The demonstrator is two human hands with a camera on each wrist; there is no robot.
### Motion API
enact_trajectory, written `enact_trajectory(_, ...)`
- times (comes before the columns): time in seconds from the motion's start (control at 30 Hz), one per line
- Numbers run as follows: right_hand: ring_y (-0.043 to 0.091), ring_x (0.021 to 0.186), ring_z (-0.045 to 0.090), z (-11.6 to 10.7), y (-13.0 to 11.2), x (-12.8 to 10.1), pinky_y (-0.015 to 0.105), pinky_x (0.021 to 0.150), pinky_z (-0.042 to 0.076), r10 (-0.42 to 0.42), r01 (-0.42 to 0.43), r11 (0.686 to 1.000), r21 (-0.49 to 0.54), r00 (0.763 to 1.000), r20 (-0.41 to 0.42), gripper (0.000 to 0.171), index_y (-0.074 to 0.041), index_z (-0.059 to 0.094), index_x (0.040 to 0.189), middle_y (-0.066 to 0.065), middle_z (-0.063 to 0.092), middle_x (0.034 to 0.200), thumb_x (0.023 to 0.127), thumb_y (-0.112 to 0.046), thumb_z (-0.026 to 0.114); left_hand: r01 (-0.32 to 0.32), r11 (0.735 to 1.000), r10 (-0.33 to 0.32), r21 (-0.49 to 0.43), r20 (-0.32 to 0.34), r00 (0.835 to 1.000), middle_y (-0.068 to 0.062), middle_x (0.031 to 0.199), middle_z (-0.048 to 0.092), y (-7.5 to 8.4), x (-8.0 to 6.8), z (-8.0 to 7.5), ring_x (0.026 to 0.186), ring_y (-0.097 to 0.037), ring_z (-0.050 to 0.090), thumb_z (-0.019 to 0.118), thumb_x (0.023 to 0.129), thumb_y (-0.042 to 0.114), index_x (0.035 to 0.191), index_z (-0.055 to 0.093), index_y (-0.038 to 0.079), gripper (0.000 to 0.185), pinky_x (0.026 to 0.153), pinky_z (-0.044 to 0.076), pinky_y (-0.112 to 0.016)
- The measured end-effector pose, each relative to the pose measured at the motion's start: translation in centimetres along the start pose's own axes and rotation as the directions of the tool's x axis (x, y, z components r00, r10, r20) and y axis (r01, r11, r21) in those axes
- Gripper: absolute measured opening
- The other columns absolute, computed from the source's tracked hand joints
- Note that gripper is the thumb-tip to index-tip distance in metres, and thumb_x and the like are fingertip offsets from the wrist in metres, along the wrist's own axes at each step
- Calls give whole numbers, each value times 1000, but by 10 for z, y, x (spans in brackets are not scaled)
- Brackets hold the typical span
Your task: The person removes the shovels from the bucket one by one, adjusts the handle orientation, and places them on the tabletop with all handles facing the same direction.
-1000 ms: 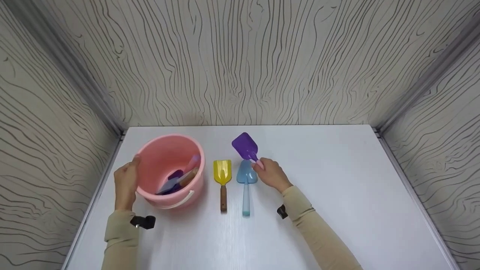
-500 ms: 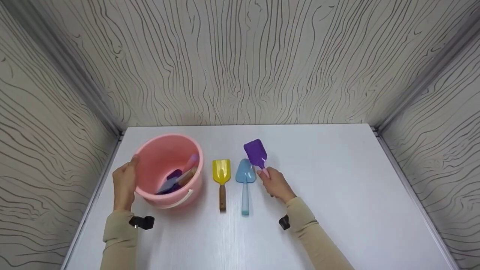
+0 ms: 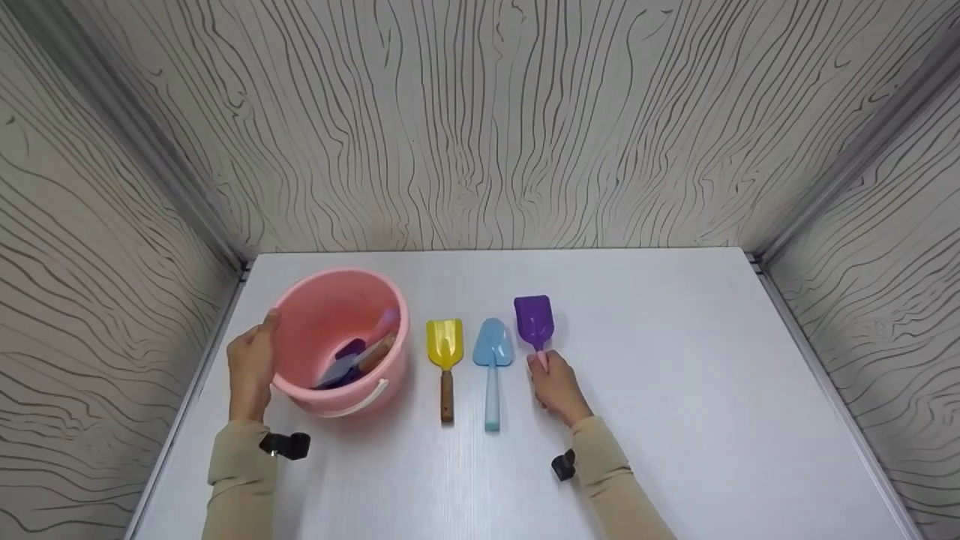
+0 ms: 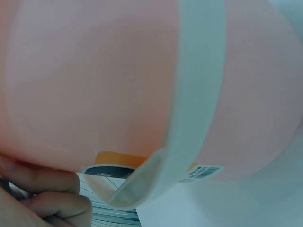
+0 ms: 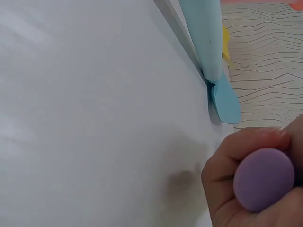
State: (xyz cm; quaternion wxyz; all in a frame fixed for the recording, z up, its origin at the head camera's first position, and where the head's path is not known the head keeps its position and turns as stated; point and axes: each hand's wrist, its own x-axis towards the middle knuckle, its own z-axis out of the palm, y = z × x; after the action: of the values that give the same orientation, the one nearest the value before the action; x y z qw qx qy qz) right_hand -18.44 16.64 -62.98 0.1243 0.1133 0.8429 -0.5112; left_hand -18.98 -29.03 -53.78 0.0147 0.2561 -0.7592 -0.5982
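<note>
Three shovels now line up on the tabletop beside the pink bucket: the yellow shovel, the blue shovel, and the purple shovel you have just carried over from above the blue one and brought down to its right. Your right hand is curled round the purple shovel's handle, with the handle's end showing between your fingers in the wrist view, so the shovel looks set in its row but not yet let go. Your left hand presses against the bucket's outer wall, fingers curved round its side, as it did a second ago; more shovels lie inside the bucket. Your tabletop is plain white, boxed in on three sides by pale walls printed with dark wood-grain lines.
</note>
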Motion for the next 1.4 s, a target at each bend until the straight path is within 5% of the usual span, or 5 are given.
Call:
enact_trajectory(0.5,13,57,51,6,1,-9,26,50,40,61,-61,998,21,998,-2,24,-4,50,107,2,53,75,114,-27,46,13,1000,-13,-26,-1,1000,-1,83,65,1,2,1,76,-15,64,53,106,62,85,57,9,57,64,55,-29)
enact_trajectory(0.73,12,54,51,5,-1,-10,25,48,39,87,-87,996,19,996,2,25,-4,50,104,2,55,71,113,-26,47,5,1000,-5,-9,-8,1000,-2,86,63,1,1,2,84,-17,61,53,106,63,79,55,12,58,72,54,-31)
enact_trajectory(1.4,14,51,57,0,-8,-10,26,51,46,123,-125,992,28,990,66,27,-4,53,92,3,56,62,112,-21,45,23,1000,-23,-6,1,1000,-4,94,64,1,1,1,90,-18,62,51,106,63,88,60,8,59,76,55,-32)
